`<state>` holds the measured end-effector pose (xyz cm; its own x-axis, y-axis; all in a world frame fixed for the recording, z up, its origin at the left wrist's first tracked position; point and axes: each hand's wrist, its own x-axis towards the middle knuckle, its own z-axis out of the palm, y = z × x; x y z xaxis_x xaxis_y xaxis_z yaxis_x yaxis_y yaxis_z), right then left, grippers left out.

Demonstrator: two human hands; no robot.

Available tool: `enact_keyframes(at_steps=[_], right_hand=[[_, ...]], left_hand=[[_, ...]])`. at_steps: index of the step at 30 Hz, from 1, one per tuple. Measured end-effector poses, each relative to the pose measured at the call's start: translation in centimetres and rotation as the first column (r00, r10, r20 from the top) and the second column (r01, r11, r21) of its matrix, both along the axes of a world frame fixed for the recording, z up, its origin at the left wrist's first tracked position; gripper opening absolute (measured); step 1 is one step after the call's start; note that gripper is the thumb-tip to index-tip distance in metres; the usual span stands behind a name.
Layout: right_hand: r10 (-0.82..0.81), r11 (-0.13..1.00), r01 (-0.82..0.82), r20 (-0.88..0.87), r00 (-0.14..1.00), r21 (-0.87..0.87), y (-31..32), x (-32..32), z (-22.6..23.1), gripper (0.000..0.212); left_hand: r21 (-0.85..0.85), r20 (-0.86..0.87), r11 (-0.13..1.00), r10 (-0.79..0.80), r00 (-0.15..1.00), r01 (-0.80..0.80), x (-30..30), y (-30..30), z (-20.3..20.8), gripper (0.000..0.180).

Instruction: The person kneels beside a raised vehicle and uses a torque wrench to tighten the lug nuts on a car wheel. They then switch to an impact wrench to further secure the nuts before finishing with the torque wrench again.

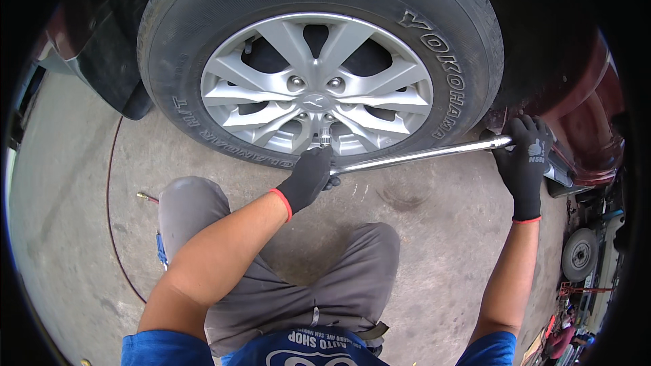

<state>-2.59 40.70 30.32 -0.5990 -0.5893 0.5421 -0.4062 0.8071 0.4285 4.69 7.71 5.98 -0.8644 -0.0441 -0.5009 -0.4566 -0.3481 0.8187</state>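
Note:
A silver alloy wheel (317, 51) with a black tire (183, 41) stands in front of me, mounted on a dark red vehicle. Several lug nuts (296, 83) ring its center cap (312, 102). My left hand (305, 177), in a black glove with a red cuff, is closed around the head end of a long chrome socket wrench (420, 154). A socket (325, 137) sticks up from that end, pointing at a lower lug nut; whether it is seated is hard to tell. My right hand (523, 157), gloved alike, grips the wrench's other end at the right.
Dark red bodywork (586, 132) flanks the tire on the right, and a dark mudflap (132, 98) hangs at left. A thin hose (110, 210) with a brass fitting (142, 196) nearby crosses the concrete floor (74, 183). A spare wheel (580, 255) and assorted equipment lie far right.

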Motion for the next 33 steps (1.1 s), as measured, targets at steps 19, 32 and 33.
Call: enact_keyframes(at_steps=[19, 32, 33], right_hand=[[0.404, 0.902, -0.337, -0.249, 0.881, 0.269, -21.5, -1.4, 13.2, 0.019], [-0.269, 0.963, 0.252, -0.322, 0.908, -0.094, -0.2, -4.3, -2.8, 0.031], [-0.363, 0.932, 0.349, -0.249, 0.898, -0.102, -0.5, -4.5, -2.6, 0.031]], left_hand=[[0.47, 0.012, 0.844, 0.287, 0.958, -0.259, -6.9, 3.3, 2.7, 0.03], [0.129, -0.154, 0.926, 0.371, 0.916, -0.354, -8.2, 4.1, 0.9, 0.033], [0.192, -0.133, 0.913, 0.387, 0.912, -0.36, -8.2, 4.2, 0.9, 0.034]])
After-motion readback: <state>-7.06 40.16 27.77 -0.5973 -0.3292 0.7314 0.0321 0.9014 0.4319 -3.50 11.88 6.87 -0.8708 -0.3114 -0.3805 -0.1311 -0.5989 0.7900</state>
